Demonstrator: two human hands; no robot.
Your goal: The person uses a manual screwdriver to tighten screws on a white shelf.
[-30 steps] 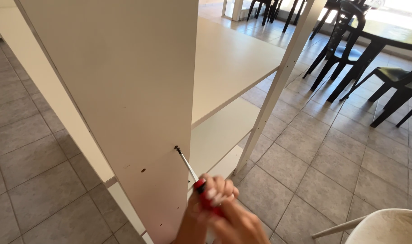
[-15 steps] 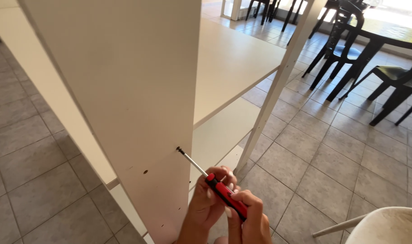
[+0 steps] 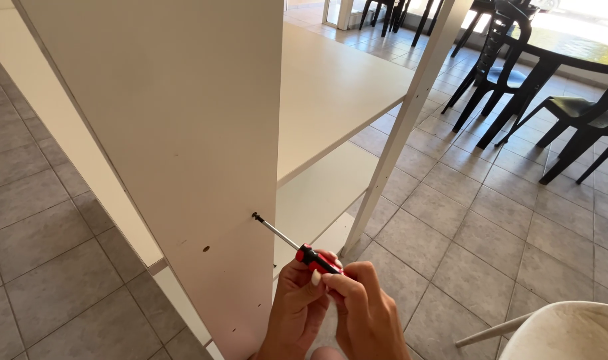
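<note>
Grey floor tiles (image 3: 44, 247) fill the left edge, and beside them rises the pale side panel (image 3: 177, 133) of a white shelf unit, standing upright and taking up most of the left half of the view. Low on that panel sit a small dark hole (image 3: 206, 249) and, a little to its right near the panel's front edge, a screw (image 3: 255, 216) with the tip of a screwdriver (image 3: 287, 240) pressed into its head. The screwdriver's thin metal shaft slants down and to the right from the screw to a red and black handle (image 3: 315, 259). Both hands meet at that handle: the left hand (image 3: 297, 310) is wrapped around its lower part from beneath, fingers curled closed on it, and the right hand (image 3: 370, 313) is clenched over the handle's end just beside the left, the 2 hands touching each other. Behind the hands, 2 white shelves (image 3: 330, 100) run from the panel to a slim white upright (image 3: 404, 127) that leans across the middle of the view. Farther right, well apart from the shelf unit, black chairs (image 3: 577, 127) stand around a dark table (image 3: 584, 50) on the tiles, and the curved rim of a white plastic chair (image 3: 570, 330) shows in the bottom right corner.
</note>
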